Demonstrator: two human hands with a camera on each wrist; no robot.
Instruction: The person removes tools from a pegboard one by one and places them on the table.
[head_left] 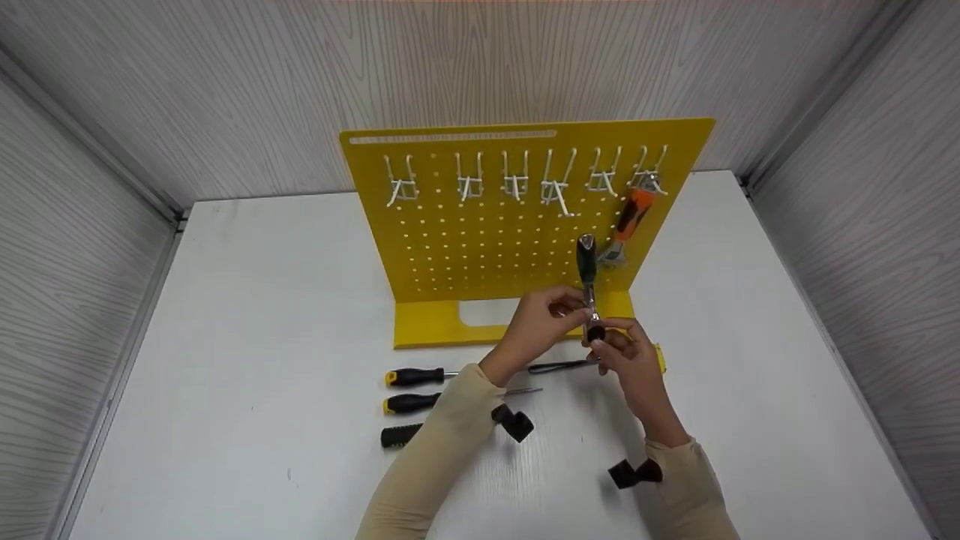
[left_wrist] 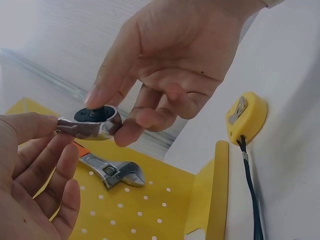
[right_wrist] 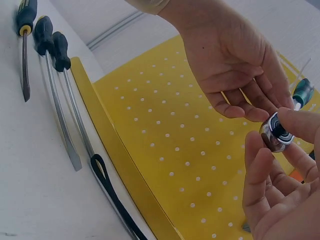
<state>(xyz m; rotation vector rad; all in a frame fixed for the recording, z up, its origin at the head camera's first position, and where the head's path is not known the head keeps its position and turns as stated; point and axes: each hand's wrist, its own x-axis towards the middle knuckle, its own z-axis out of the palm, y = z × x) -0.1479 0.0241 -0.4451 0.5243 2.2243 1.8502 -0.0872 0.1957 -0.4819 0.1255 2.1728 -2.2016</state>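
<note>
The left hand (head_left: 551, 319) is part closed, thumb and fingertips pinching the neck of a ratchet wrench (head_left: 587, 259). The right hand (head_left: 630, 364) is likewise part closed, gripping the wrench's head, thumb on its black disc (left_wrist: 94, 114). The wrench is held clear of the worktop (head_left: 285, 300), before the lower right corner of a yellow pegboard (head_left: 600, 135), handle uppermost. An adjustable wrench (head_left: 634, 214), orange-handled, hangs from the rightmost of six white hooks (head_left: 514, 184). A yellow tape measure (left_wrist: 250, 117) lies near the right front corner of the pegboard's base, its dark strap (head_left: 559, 367) along the front edge. Three screwdrivers (right_wrist: 44, 35) lie in front of the base, handles toward the worktop's left edge; the left sleeve (head_left: 442, 435) partly covers them in the head view.
</note>
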